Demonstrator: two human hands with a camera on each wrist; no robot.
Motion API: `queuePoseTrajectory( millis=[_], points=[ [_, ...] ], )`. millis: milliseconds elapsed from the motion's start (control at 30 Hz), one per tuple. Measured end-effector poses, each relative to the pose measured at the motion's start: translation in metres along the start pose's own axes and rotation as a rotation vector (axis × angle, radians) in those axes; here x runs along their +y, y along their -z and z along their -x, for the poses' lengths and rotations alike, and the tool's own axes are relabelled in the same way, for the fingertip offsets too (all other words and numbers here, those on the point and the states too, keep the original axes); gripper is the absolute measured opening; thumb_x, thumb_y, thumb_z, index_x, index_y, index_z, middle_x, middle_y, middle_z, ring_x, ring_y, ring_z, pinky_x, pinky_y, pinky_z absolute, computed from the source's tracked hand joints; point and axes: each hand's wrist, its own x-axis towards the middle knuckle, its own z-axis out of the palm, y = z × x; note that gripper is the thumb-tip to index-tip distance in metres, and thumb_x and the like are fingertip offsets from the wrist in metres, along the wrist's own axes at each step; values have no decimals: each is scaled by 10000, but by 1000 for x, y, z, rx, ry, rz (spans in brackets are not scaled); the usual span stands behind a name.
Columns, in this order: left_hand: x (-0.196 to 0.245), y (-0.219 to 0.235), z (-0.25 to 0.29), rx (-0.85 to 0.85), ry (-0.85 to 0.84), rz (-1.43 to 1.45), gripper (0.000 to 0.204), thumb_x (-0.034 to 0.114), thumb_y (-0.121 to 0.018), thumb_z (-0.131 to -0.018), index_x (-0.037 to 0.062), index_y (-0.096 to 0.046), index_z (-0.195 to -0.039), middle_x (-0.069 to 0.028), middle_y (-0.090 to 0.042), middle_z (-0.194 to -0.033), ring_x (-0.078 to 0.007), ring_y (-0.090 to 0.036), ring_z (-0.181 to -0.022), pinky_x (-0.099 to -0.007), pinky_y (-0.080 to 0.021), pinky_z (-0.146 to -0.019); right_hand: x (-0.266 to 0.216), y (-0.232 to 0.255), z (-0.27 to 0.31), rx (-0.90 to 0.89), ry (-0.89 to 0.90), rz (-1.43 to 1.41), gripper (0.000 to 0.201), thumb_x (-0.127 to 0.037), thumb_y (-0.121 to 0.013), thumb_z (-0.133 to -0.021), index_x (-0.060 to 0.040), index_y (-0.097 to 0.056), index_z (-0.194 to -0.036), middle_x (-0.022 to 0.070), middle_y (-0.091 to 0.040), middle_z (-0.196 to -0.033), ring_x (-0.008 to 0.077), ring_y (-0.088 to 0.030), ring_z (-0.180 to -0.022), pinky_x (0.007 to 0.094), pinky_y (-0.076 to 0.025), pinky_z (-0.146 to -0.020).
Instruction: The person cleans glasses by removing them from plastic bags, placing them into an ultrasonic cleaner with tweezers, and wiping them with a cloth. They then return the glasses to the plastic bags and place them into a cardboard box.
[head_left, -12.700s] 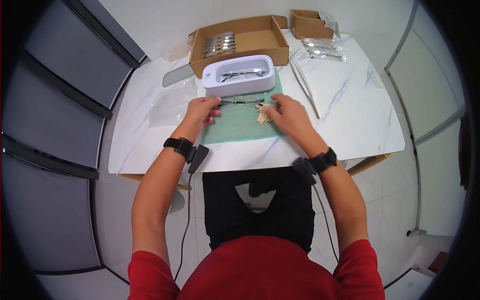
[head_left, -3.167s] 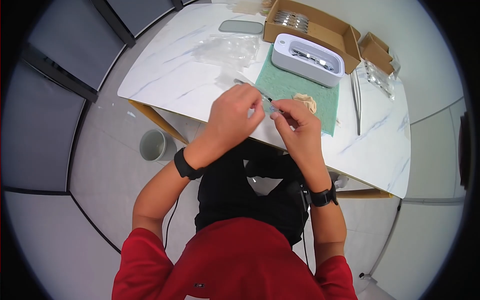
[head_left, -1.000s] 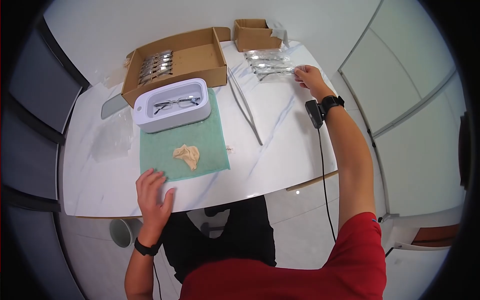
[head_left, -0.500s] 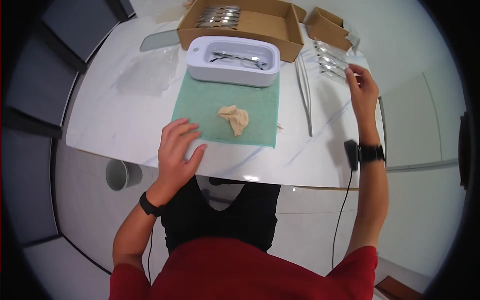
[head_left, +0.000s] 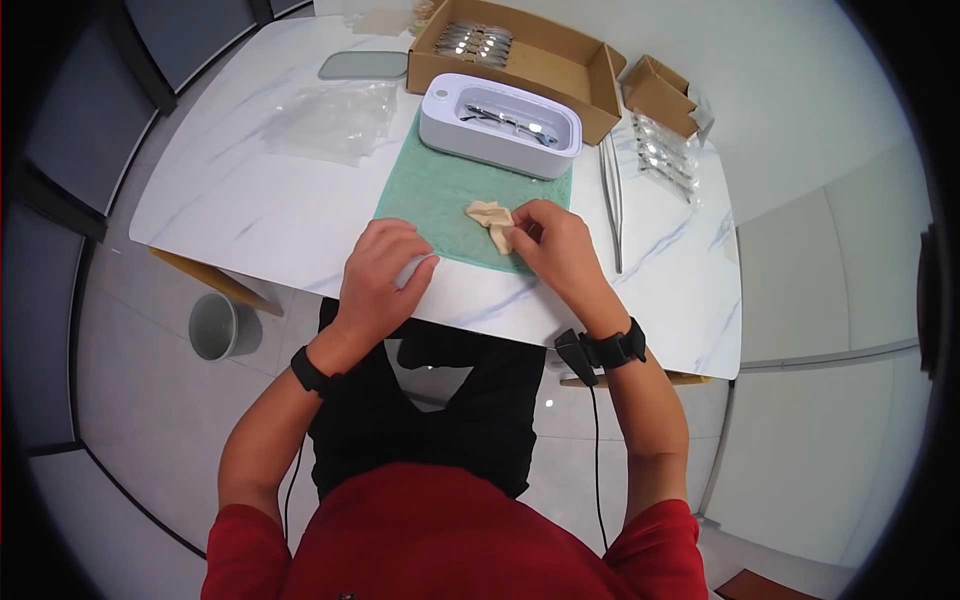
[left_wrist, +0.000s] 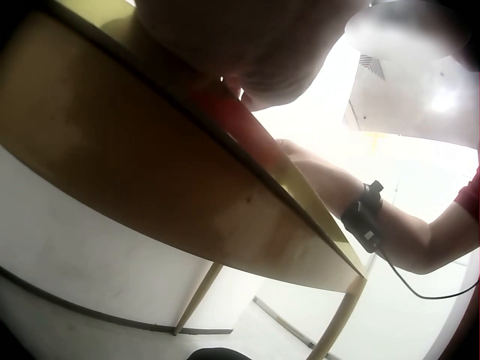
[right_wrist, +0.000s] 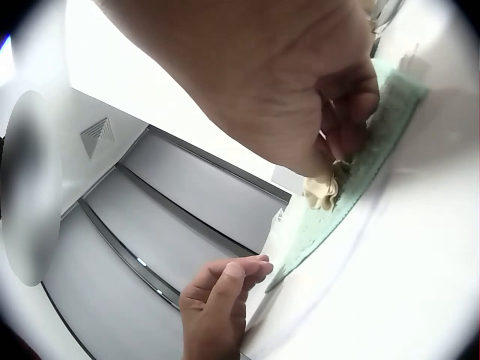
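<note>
My right hand (head_left: 560, 250) is at the right edge of a crumpled beige cloth (head_left: 492, 222) and pinches it. In the right wrist view its curled fingers and thumb meet the cloth (right_wrist: 320, 193) close over the green towel (head_left: 425, 195). My left hand (head_left: 380, 278) hovers with loosely bent fingers at the towel's near left corner, holding nothing that shows. Behind the cloth stands a white ultrasonic cleaner (head_left: 490, 152), with a pair of glasses (head_left: 508, 124) in its basin. The left wrist view mostly catches the table's underside (left_wrist: 165, 180).
Behind the cleaner, a cardboard box (head_left: 560, 75) holds several glasses (head_left: 475, 43). Bagged glasses (head_left: 665, 158) lie at right by a smaller box (head_left: 655, 92). Long tweezers (head_left: 613, 205) lie right of the towel. Clear bags (head_left: 335, 122) and a grey lid (head_left: 363, 66) are at left.
My right hand has left the bagged glasses at the far right and come back to the beige cloth. Earlier, both hands handled glasses over the table's front. The left hand stays near the towel's corner.
</note>
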Motion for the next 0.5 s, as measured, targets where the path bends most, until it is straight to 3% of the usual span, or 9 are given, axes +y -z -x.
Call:
queuePoseTrajectory(
  millis=[200,233,333,367,467,500],
  points=[
    [-4,1,2,12,1,34,105,29,-734,-794,50,-649,-852,-89,-660,-883,-326,-630,-969,-412,-518,-806,-3,30,14,40,-179,55,146,-143,-711,-822,-25,-682,-902,113,-689,-723,283,-681,-644,370,-536,-630],
    [-4,1,3,12,-1,37,101,30,-732,-796,50,-649,-852,-90,-660,-884,-325,-629,-970,-413,-516,-807,3,28,20,-23,-138,89,175,-141,-716,-819,-28,-698,-952,117,-695,-751,267,-681,-647,360,-540,-635],
    [-2,2,1,20,-2,52,103,0,-725,-790,39,-654,-854,-94,-663,-876,-329,-634,-966,-408,-520,-801,17,35,27,82,-80,78,232,-147,-731,-818,-31,-713,-1019,124,-707,-792,252,-681,-659,353,-543,-643],
    [-2,4,2,28,7,55,108,-15,-723,-786,34,-657,-855,-95,-665,-873,-332,-636,-963,-404,-523,-797,27,44,25,145,-127,87,289,-163,-750,-822,-20,-714,-1071,136,-712,-876,248,-679,-691,346,-548,-664],
    [-2,4,3,38,3,87,105,-14,-722,-787,34,-658,-855,-99,-666,-875,-333,-638,-962,-406,-524,-796,52,63,19,321,-201,436,400,-248,-771,-832,-15,-683,-1145,154,-692,-962,276,-681,-786,381,-556,-715],
    [-2,3,2,38,0,86,104,-13,-722,-787,34,-658,-853,-100,-666,-874,-332,-638,-960,-406,-524,-795,65,63,20,296,-239,518,429,-270,-770,-832,-8,-675,-1158,161,-692,-961,287,-683,-799,395,-555,-722]
  ],
)
